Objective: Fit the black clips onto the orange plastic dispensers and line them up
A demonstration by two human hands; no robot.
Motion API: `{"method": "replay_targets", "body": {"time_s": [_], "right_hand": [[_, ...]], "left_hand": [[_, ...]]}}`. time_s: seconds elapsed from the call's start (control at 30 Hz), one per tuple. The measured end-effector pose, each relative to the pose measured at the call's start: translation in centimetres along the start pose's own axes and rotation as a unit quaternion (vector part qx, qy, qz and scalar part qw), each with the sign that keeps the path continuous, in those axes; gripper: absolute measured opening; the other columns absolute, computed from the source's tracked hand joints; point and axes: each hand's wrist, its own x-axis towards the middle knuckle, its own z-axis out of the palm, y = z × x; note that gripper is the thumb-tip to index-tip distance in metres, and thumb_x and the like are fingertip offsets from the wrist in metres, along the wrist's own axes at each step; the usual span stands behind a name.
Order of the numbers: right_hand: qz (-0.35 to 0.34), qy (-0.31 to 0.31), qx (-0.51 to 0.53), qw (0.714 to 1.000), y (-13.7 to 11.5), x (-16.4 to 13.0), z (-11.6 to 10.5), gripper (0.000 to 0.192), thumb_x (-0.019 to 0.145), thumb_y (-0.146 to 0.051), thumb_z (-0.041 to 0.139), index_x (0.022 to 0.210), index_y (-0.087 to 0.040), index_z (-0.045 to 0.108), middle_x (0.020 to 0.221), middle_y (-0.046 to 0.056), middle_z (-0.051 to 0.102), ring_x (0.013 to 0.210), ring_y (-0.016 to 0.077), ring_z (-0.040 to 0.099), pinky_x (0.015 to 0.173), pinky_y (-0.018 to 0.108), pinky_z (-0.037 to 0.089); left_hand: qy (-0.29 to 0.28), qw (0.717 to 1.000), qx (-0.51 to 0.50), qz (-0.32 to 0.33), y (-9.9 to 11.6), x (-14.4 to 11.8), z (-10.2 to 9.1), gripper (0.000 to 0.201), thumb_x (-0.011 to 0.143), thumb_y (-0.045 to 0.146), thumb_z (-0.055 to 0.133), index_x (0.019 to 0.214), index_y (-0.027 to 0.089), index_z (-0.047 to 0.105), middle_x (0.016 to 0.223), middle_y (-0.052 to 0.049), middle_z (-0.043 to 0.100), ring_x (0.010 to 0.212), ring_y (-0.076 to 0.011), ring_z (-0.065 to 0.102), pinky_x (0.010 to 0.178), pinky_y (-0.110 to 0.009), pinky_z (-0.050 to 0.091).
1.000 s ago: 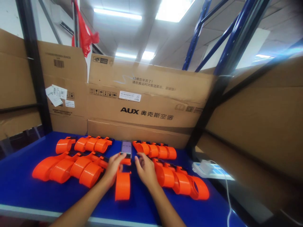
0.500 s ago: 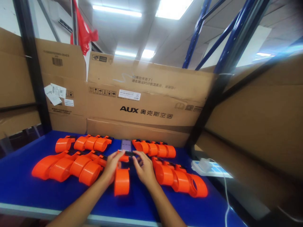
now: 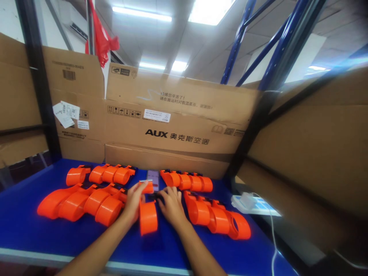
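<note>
An orange plastic ring part [image 3: 148, 217] lies on the blue table [image 3: 25, 234] between my hands. My left hand [image 3: 133, 201] grips its upper end, where a small orange tab [image 3: 148, 186] sticks up. My right hand [image 3: 171, 205] rests at the same end, fingers curled on a dark piece [image 3: 153, 197] of the part. A phone [image 3: 153, 178] with a lit screen lies just beyond my fingertips.
Rows of the same orange parts lie at left [image 3: 86, 203], back left [image 3: 110, 174], back right [image 3: 188, 181] and right [image 3: 220, 219]. Large cardboard boxes [image 3: 178, 130] wall the back and sides. A white charger with cable [image 3: 247, 201] sits at the table's right edge.
Both hands have drawn slightly nearer to me and closed on the middle part's upper end. The orange tab now stands up above my left fingers.
</note>
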Motion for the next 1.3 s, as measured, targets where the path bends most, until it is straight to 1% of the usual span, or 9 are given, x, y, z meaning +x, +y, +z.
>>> {"method": "replay_targets", "body": {"time_s": [0.23, 0.4, 0.57, 0.73, 0.93, 1.03, 1.1, 1.23, 1.3], "right_hand": [[0.004, -0.007, -0.006, 1.0, 0.0, 0.0, 0.0, 0.017, 0.09, -0.027, 0.062, 0.107, -0.029, 0.065, 0.11, 0.007, 0.06, 0.101, 0.0279, 0.052, 0.077, 0.037, 0.039], [0.002, 0.001, -0.007, 1.0, 0.0, 0.0, 0.0, 0.021, 0.088, -0.027, 0.064, 0.109, -0.029, 0.064, 0.112, 0.007, 0.06, 0.101, 0.0281, 0.052, 0.078, 0.038, 0.04], [0.002, 0.0, -0.007, 1.0, 0.0, -0.1, 0.0, 0.02, 0.088, -0.027, 0.064, 0.108, -0.029, 0.064, 0.111, 0.007, 0.06, 0.102, 0.0286, 0.052, 0.078, 0.038, 0.04], [0.001, -0.006, -0.002, 1.0, -0.1, -0.1, -0.1, 0.021, 0.087, -0.027, 0.065, 0.107, -0.029, 0.064, 0.111, 0.007, 0.059, 0.101, 0.0287, 0.052, 0.078, 0.038, 0.041], [0.001, -0.009, 0.014, 1.0, -0.2, -0.2, -0.4, 0.022, 0.086, -0.027, 0.066, 0.108, -0.029, 0.065, 0.114, 0.008, 0.06, 0.103, 0.0293, 0.053, 0.08, 0.039, 0.042], [0.012, -0.002, 0.058, 0.998, -0.5, -0.1, -1.0, 0.022, 0.087, -0.028, 0.066, 0.108, -0.029, 0.066, 0.114, 0.007, 0.062, 0.104, 0.0289, 0.054, 0.082, 0.04, 0.042], [0.023, 0.024, 0.114, 0.993, -0.7, 0.1, -1.5, 0.019, 0.09, -0.031, 0.063, 0.108, -0.028, 0.067, 0.111, 0.007, 0.064, 0.104, 0.0278, 0.055, 0.086, 0.041, 0.042], [0.048, 0.1, 0.262, 0.959, -1.0, 0.6, -2.3, 0.021, 0.095, -0.037, 0.057, 0.108, -0.024, 0.068, 0.105, 0.006, 0.068, 0.101, 0.0242, 0.059, 0.09, 0.039, 0.044], [0.059, 0.115, 0.319, 0.939, -1.0, 0.8, -2.3, 0.022, 0.094, -0.039, 0.059, 0.105, -0.023, 0.07, 0.102, 0.006, 0.07, 0.098, 0.0235, 0.06, 0.087, 0.036, 0.046]], "left_hand": [[-0.012, 1.0, 0.005, 0.006, -0.3, 0.1, 0.0, 0.041, 0.064, 0.051, 0.081, 0.079, 0.016, 0.066, 0.045, 0.009, 0.047, 0.034, -0.0056, 0.034, 0.035, -0.019, 0.023], [-0.015, 1.0, 0.018, 0.003, -0.4, 0.0, 0.1, 0.043, 0.063, 0.052, 0.082, 0.079, 0.015, 0.068, 0.051, 0.005, 0.057, 0.035, -0.0055, 0.036, 0.035, -0.019, 0.025], [-0.021, 0.999, 0.034, 0.006, -0.3, -0.2, 0.1, 0.041, 0.065, 0.052, 0.081, 0.079, 0.015, 0.068, 0.056, 0.002, 0.063, 0.036, -0.0053, 0.037, 0.037, -0.02, 0.025], [-0.023, 0.999, 0.04, 0.006, -0.3, -0.3, 0.1, 0.041, 0.066, 0.052, 0.081, 0.078, 0.015, 0.068, 0.057, 0.001, 0.064, 0.037, -0.0054, 0.036, 0.037, -0.019, 0.025], [-0.031, 0.999, 0.039, 0.0, -0.4, -0.2, 0.1, 0.042, 0.066, 0.051, 0.081, 0.084, 0.015, 0.069, 0.062, 0.0, 0.065, 0.037, -0.0043, 0.035, 0.036, -0.019, 0.024], [-0.032, 0.999, 0.043, 0.002, -0.4, -0.2, 0.0, 0.042, 0.066, 0.051, 0.081, 0.083, 0.014, 0.07, 0.059, 0.001, 0.062, 0.037, -0.0045, 0.035, 0.037, -0.019, 0.024], [-0.032, 0.998, 0.047, 0.001, -0.4, -0.2, 0.0, 0.042, 0.066, 0.052, 0.081, 0.082, 0.014, 0.07, 0.055, 0.003, 0.059, 0.038, -0.0048, 0.035, 0.037, -0.019, 0.025], [-0.064, 0.996, 0.056, -0.02, -0.3, -0.5, 0.3, 0.045, 0.066, 0.054, 0.081, 0.084, 0.014, 0.07, 0.053, 0.005, 0.054, 0.037, -0.0045, 0.035, 0.037, -0.019, 0.024], [-0.097, 0.992, 0.073, -0.034, -0.4, -0.7, 0.4, 0.047, 0.067, 0.056, 0.079, 0.087, 0.014, 0.07, 0.055, 0.005, 0.054, 0.036, -0.0042, 0.035, 0.037, -0.019, 0.023]]}}
